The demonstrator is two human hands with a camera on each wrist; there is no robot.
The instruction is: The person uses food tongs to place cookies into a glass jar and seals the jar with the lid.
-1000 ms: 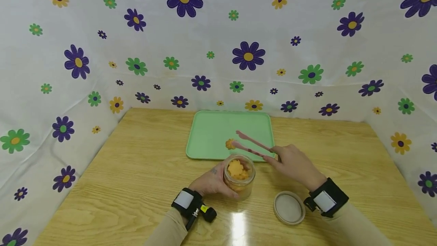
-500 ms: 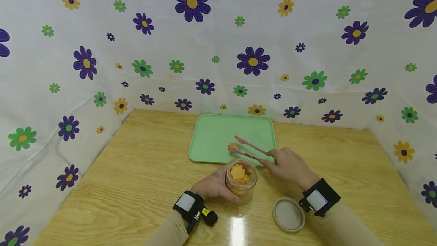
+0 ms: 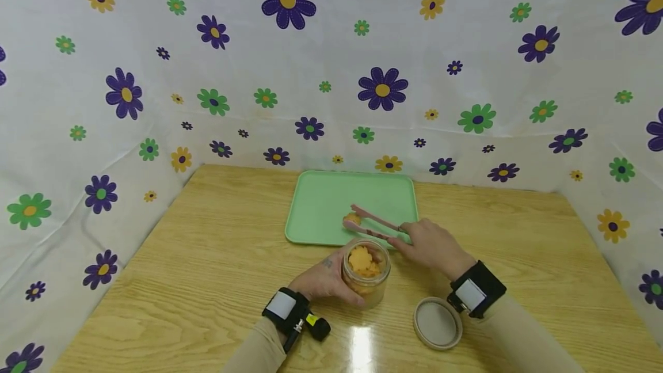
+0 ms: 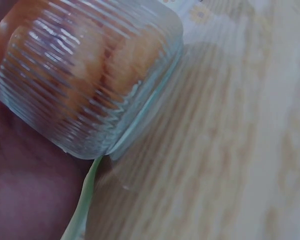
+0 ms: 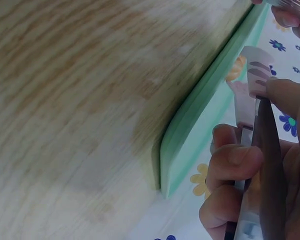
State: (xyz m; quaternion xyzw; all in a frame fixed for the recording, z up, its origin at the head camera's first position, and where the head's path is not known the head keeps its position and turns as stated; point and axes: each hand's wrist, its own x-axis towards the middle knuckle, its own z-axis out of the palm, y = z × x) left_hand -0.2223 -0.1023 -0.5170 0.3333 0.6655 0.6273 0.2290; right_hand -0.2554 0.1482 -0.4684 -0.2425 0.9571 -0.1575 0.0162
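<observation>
My left hand grips a ribbed glass jar from its left side. Scalloped orange-yellow cookies fill the jar, which has no lid on it. In my right hand is a pair of pink-tipped tongs, held between thumb and fingers. The tong arms stand apart over the green tray, with a single cookie lying on the tray between the tips. Whether the tips touch that cookie I cannot tell. In the right wrist view, curled fingers wrap the tong handles.
A round lid lies on the wooden table, right of the jar and below my right wrist. Behind the table hangs a white flowered cloth. The tray sits against the table's back edge.
My right hand has shifted left with the tongs, so their tips now lie on both sides of the cookie. The left hand keeps holding the jar. The head view has shifted slightly.
</observation>
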